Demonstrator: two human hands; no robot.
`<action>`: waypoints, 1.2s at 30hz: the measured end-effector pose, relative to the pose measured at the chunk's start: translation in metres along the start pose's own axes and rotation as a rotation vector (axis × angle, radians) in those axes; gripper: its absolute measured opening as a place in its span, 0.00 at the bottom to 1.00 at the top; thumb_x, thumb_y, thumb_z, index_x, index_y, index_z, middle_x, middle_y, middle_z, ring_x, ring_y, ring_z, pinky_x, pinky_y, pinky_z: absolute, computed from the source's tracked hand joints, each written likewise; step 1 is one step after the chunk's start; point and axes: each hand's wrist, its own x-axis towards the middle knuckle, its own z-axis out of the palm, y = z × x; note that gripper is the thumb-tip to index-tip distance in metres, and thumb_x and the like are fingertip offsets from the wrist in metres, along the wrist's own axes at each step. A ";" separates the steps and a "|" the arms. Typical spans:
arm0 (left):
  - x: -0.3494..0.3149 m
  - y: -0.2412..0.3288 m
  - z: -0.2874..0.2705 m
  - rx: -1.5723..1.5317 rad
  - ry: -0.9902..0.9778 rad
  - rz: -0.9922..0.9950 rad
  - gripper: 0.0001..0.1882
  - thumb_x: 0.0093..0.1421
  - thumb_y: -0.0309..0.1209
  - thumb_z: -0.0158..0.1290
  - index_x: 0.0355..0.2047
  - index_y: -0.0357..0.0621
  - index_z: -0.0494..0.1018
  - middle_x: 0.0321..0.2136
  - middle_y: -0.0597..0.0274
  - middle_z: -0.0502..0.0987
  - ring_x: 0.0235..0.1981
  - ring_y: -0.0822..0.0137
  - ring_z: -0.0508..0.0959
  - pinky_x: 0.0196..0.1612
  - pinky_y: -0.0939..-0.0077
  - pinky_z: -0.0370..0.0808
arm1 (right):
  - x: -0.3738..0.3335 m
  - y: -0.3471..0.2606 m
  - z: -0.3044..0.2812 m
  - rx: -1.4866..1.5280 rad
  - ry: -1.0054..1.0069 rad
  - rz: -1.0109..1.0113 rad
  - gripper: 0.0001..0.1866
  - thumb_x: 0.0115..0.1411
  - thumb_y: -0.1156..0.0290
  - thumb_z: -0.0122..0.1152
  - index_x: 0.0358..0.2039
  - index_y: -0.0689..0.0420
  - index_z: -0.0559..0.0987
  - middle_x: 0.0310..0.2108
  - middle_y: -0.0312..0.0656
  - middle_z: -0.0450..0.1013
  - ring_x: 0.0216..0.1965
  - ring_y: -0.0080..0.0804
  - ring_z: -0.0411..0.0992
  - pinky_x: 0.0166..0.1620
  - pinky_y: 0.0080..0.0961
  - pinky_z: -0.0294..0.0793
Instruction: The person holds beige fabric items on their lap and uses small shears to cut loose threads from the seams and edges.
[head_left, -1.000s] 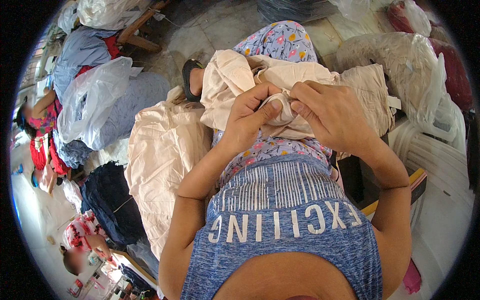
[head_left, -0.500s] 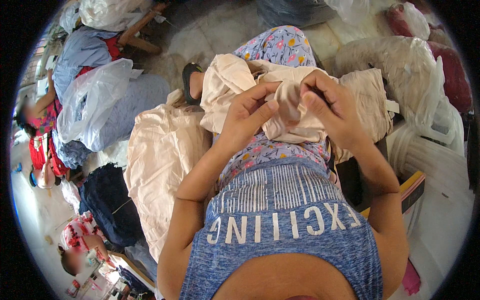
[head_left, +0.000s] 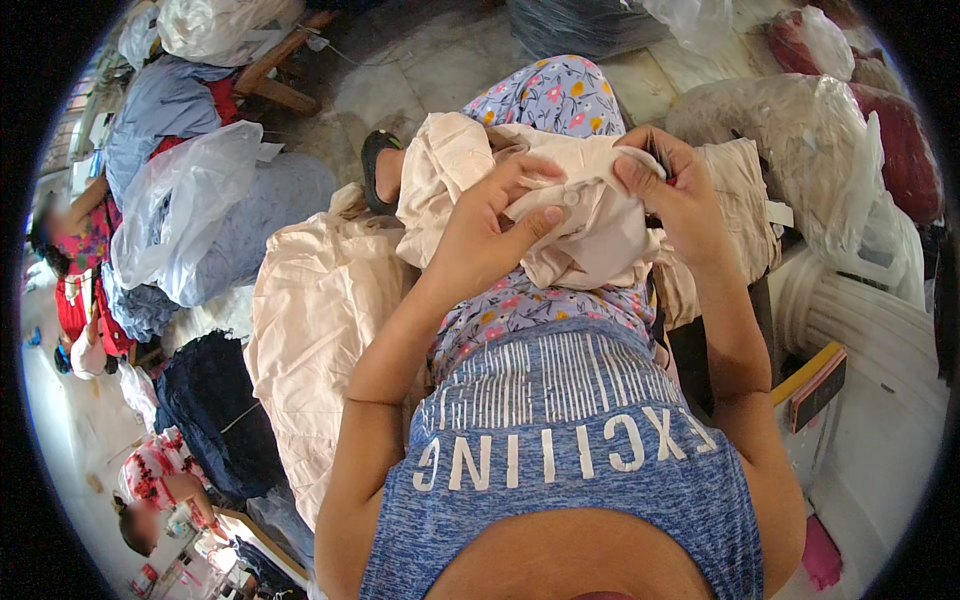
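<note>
Cloth [head_left: 600, 240], cream, crumpled, lies upper centre between right hand [head_left: 685, 195], pinching it, and left hand [head_left: 488, 220], whose grip I cannot tell.

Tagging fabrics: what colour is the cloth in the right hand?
Pale beige; the cloth shows best in the head view.

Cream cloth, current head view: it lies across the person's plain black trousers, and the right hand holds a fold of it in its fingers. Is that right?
Not quite: the trousers aren't plain black. The head view shows them pale blue-lavender with a floral print. The cream cloth does lie across them, and the right hand holds a fold of it.
</note>
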 end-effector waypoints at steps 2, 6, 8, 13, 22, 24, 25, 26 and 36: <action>0.000 -0.002 -0.002 -0.019 -0.103 -0.068 0.07 0.55 0.27 0.53 0.33 0.38 0.71 0.28 0.66 0.75 0.31 0.78 0.71 0.33 0.85 0.67 | 0.003 0.002 0.004 -0.194 0.128 -0.100 0.07 0.50 0.71 0.60 0.27 0.59 0.73 0.23 0.34 0.69 0.25 0.20 0.66 0.28 0.17 0.63; 0.005 -0.014 -0.004 0.381 -0.042 -0.035 0.10 0.55 0.28 0.51 0.35 0.35 0.72 0.30 0.69 0.74 0.32 0.78 0.70 0.37 0.82 0.68 | -0.006 0.011 0.013 -0.769 0.469 -0.506 0.09 0.46 0.72 0.61 0.28 0.60 0.74 0.24 0.43 0.70 0.25 0.33 0.70 0.29 0.23 0.67; 0.013 -0.028 -0.002 0.425 0.009 0.088 0.08 0.51 0.30 0.53 0.30 0.39 0.72 0.23 0.56 0.73 0.26 0.70 0.72 0.28 0.74 0.67 | -0.010 0.041 0.017 -0.468 0.325 -0.532 0.07 0.50 0.72 0.62 0.27 0.57 0.73 0.24 0.34 0.68 0.25 0.20 0.66 0.27 0.16 0.64; 0.037 -0.066 -0.004 0.450 -0.017 0.352 0.09 0.50 0.29 0.54 0.29 0.36 0.71 0.45 0.51 0.68 0.45 0.58 0.68 0.45 0.72 0.65 | -0.009 0.049 0.024 -0.508 0.257 -0.284 0.10 0.49 0.72 0.62 0.32 0.61 0.74 0.26 0.41 0.71 0.27 0.30 0.70 0.30 0.23 0.69; 0.052 -0.096 0.024 0.292 -0.083 0.231 0.04 0.53 0.21 0.49 0.29 0.34 0.70 0.27 0.57 0.72 0.29 0.68 0.70 0.34 0.79 0.66 | -0.014 0.086 0.010 -0.466 0.403 -0.184 0.08 0.54 0.71 0.54 0.30 0.63 0.72 0.24 0.50 0.70 0.26 0.46 0.70 0.29 0.32 0.66; 0.050 -0.101 0.031 0.277 -0.056 0.132 0.04 0.53 0.21 0.49 0.29 0.33 0.70 0.23 0.61 0.70 0.27 0.71 0.68 0.31 0.78 0.65 | -0.015 0.103 0.009 -0.527 0.463 -0.222 0.07 0.56 0.73 0.54 0.31 0.64 0.73 0.22 0.45 0.70 0.21 0.30 0.66 0.26 0.24 0.64; 0.050 -0.104 0.033 0.231 -0.059 0.082 0.03 0.54 0.20 0.48 0.30 0.34 0.70 0.23 0.64 0.70 0.25 0.73 0.67 0.30 0.80 0.64 | -0.016 0.105 0.010 -0.530 0.491 -0.209 0.06 0.56 0.73 0.53 0.30 0.63 0.73 0.21 0.43 0.70 0.21 0.28 0.65 0.26 0.24 0.64; 0.050 -0.107 0.036 0.183 -0.063 0.034 0.04 0.55 0.20 0.47 0.30 0.35 0.70 0.23 0.67 0.71 0.24 0.75 0.67 0.29 0.81 0.64 | -0.017 0.105 0.009 -0.536 0.521 -0.198 0.06 0.56 0.74 0.53 0.30 0.63 0.73 0.20 0.42 0.69 0.21 0.26 0.65 0.26 0.23 0.64; 0.048 -0.132 0.031 0.250 0.034 0.130 0.09 0.53 0.22 0.44 0.32 0.38 0.73 0.20 0.64 0.71 0.20 0.75 0.67 0.26 0.81 0.65 | -0.003 0.140 -0.001 -0.313 0.378 -0.021 0.07 0.57 0.70 0.53 0.26 0.61 0.72 0.20 0.34 0.67 0.23 0.19 0.62 0.27 0.20 0.63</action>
